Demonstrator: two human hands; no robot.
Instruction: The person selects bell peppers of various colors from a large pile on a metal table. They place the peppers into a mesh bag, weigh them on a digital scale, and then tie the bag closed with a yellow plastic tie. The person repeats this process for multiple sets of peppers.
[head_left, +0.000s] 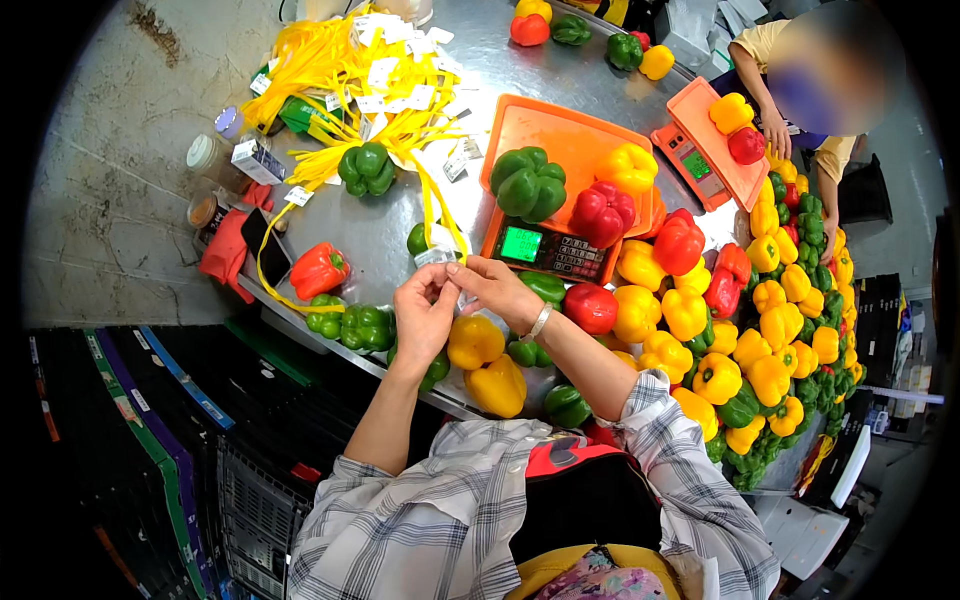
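Observation:
My left hand (424, 304) and my right hand (499, 289) meet at the front of the metal table, fingertips pinched on the end of a yellow plastic strap (442, 206) with a white tag (435, 256). Behind them, more tagged yellow straps lie in a large heap (322, 67), with a green bell pepper (367, 169) at its near edge. Right of my hands, an orange digital scale (570, 120) carries green, red and yellow bell peppers. Two yellow bell peppers (475, 342) lie just below my hands, and a red one (319, 271) lies to the left.
A large pile of mixed bell peppers (765, 322) covers the table's right side. A co-worker's hand (776, 133) is by a second orange scale (720, 150). Jars (210, 154), a small box (257, 161) and a phone (266, 246) are at the left edge. Dark crates (259, 517) stand below left.

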